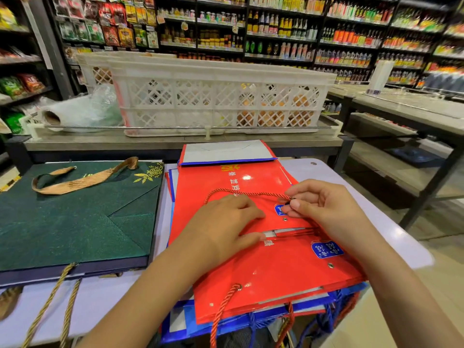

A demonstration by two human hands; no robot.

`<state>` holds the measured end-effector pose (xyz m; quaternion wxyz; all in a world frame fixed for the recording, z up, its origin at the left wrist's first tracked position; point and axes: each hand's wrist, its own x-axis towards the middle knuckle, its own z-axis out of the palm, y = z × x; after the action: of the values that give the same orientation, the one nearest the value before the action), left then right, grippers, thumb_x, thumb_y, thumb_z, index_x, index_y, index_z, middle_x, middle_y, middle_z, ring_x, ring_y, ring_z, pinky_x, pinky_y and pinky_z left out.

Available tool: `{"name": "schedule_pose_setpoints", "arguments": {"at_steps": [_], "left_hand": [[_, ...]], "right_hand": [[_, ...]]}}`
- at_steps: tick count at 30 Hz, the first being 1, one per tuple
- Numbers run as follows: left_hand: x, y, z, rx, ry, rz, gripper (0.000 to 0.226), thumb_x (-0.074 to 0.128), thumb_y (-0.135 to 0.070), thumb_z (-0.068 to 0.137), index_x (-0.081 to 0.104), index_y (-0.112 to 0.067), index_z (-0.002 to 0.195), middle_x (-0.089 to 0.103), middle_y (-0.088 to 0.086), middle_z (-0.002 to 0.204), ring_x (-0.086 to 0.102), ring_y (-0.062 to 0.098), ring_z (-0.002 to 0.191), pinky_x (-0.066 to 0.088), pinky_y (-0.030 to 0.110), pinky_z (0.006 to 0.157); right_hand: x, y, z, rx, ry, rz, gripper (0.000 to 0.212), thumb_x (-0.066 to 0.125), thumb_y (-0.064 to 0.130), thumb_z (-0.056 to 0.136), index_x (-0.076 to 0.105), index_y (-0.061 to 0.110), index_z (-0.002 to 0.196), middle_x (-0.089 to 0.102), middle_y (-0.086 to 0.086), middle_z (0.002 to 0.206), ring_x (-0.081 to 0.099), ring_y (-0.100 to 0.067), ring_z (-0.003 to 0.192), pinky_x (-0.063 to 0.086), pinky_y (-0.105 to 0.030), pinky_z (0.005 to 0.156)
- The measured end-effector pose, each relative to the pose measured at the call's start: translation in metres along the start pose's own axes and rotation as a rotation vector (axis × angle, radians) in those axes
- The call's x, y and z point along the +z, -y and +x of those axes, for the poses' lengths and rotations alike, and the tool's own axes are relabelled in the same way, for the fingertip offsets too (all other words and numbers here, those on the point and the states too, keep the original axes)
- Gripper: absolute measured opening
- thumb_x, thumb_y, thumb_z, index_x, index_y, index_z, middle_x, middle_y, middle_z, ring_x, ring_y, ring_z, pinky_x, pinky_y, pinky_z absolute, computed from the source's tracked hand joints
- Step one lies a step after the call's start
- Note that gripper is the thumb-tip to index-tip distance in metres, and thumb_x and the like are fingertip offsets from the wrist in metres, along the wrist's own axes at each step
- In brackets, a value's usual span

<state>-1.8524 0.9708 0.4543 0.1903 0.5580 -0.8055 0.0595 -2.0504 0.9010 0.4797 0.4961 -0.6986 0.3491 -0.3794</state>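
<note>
Pinching red cord (pixel 247 193) in right grip (pixel 326 209), pressing red bag (pixel 276 272) under flat left grip (pixel 226 222), apparently yet to thread eyelet (pixel 285 219)

Flat left hand (pixel 226 223), right hand (pixel 326 209) in a pinch

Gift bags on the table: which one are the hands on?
The topmost red bag: the left hand rests flat on it and the right hand pinches its red cord. The green bag to its left lies untouched.
</note>
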Motion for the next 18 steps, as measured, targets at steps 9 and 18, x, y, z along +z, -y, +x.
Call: {"name": "schedule_pose_setpoints", "arguments": {"at_steps": [9,18], "left_hand": [[0.001,0.007,-0.012,0.065,-0.125,0.126,0.039,0.041,-0.041,0.088,0.074,-0.024,0.101,0.072,-0.007,0.096,0.07,0.015,0.078,0.053,0.025,0.061],[0.014,0.006,-0.017,0.079,-0.227,0.156,0.034,0.045,-0.033,0.086,0.076,-0.021,0.095,0.074,-0.003,0.095,0.072,0.015,0.078,0.053,0.024,0.058]], "right_hand": [[0.011,-0.008,0.0,-0.099,-0.035,-0.117,0.007,0.064,0.005,0.088,0.06,0.01,0.085,0.075,-0.004,0.077,0.067,-0.011,0.072,0.051,-0.021,0.074],[0.015,-0.024,-0.006,-0.185,-0.095,-0.21,0.007,0.072,0.009,0.082,0.069,0.014,0.078,0.069,-0.002,0.07,0.063,-0.016,0.067,0.048,-0.019,0.066]]}}
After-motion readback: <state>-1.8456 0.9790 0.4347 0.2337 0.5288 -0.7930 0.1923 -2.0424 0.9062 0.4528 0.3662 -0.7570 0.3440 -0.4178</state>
